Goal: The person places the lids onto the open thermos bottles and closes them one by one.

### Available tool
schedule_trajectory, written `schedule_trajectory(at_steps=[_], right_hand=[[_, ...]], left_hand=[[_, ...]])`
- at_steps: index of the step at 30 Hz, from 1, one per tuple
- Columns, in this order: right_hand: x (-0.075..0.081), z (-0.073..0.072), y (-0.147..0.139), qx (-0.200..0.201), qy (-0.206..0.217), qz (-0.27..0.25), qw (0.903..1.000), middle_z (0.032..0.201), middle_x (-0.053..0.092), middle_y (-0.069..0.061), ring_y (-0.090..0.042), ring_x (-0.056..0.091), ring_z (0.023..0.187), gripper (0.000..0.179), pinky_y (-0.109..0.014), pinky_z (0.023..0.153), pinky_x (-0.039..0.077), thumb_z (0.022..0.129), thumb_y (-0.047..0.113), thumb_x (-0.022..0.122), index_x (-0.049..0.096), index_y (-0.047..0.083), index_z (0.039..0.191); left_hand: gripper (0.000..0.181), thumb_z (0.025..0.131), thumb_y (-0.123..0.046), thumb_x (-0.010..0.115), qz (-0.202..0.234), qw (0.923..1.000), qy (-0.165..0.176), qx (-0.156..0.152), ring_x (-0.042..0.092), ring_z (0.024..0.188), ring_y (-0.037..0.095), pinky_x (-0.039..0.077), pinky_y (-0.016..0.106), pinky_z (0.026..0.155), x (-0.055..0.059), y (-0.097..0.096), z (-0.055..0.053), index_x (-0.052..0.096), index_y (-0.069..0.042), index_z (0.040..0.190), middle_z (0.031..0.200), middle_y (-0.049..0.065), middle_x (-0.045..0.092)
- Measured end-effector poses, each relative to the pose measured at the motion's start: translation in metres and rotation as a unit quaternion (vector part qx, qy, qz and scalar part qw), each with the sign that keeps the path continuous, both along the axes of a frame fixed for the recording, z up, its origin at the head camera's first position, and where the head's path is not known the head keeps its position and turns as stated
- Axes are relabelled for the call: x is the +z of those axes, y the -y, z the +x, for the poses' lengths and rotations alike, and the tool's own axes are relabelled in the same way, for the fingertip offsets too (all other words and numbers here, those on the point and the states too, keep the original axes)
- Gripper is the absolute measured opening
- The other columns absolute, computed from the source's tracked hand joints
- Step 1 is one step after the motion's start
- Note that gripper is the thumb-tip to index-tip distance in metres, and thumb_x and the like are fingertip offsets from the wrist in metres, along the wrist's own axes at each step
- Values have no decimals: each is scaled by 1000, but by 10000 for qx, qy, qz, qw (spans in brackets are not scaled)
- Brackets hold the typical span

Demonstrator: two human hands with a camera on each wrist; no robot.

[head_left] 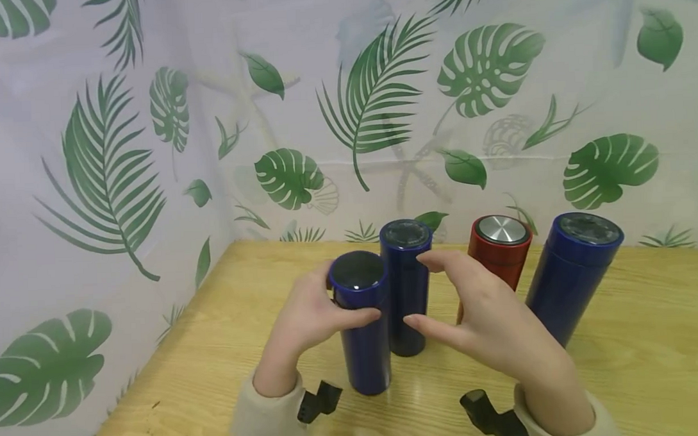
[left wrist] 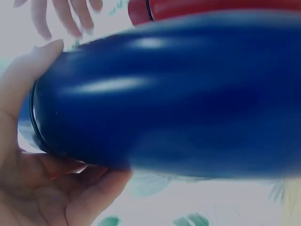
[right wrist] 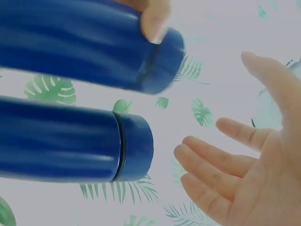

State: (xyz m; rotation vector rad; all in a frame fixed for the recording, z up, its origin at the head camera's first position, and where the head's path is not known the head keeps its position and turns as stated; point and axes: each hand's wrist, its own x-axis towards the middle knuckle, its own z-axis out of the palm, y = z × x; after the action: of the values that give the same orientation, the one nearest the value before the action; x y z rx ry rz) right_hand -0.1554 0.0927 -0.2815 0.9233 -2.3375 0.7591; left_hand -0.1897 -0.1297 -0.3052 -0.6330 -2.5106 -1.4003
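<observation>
My left hand (head_left: 308, 309) grips a blue thermos flask (head_left: 366, 346) near its top, thumb across the front and fingers behind. In the left wrist view that flask (left wrist: 178, 99) fills the middle, with the hand (left wrist: 51, 179) curled round its lid end. Just behind it stands a second blue flask (head_left: 408, 293) with a dark-topped lid. My right hand (head_left: 496, 309) is beside this second flask, thumb and fingers spread apart. The right wrist view shows the right hand (right wrist: 244, 174) with fingers extended, holding nothing, off the second flask's lid end (right wrist: 136, 148).
A red flask (head_left: 500, 251) with a silver lid stands behind my right hand. Farther right is another blue flask (head_left: 576, 274). All are on a wooden table (head_left: 215, 351), and a leaf-patterned cloth (head_left: 299, 117) hangs along its back and left side.
</observation>
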Motion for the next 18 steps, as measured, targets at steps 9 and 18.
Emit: schedule_trajectory(at_steps=[9, 18], right_hand=[[-1, 2, -7, -36, 197, 54, 9998, 107, 55, -2, -8, 49, 81, 47, -32, 71, 45, 73, 21, 73, 52, 4, 111], [-5, 2, -7, 111, -138, 29, 9998, 106, 55, -2, -11, 50, 87, 44, -33, 73, 45, 72, 18, 73, 53, 5, 109]], left_hand=[[63, 66, -18, 79, 859, 9889, 55, 1214, 54, 99, 27, 47, 37, 79, -16, 26, -28, 48, -6, 119, 112, 9, 51], [78, 76, -21, 71, 734, 9889, -303, 1252, 33, 122, 31, 30, 46, 96, -17, 31, -32, 25, 0, 135, 134, 18, 33]])
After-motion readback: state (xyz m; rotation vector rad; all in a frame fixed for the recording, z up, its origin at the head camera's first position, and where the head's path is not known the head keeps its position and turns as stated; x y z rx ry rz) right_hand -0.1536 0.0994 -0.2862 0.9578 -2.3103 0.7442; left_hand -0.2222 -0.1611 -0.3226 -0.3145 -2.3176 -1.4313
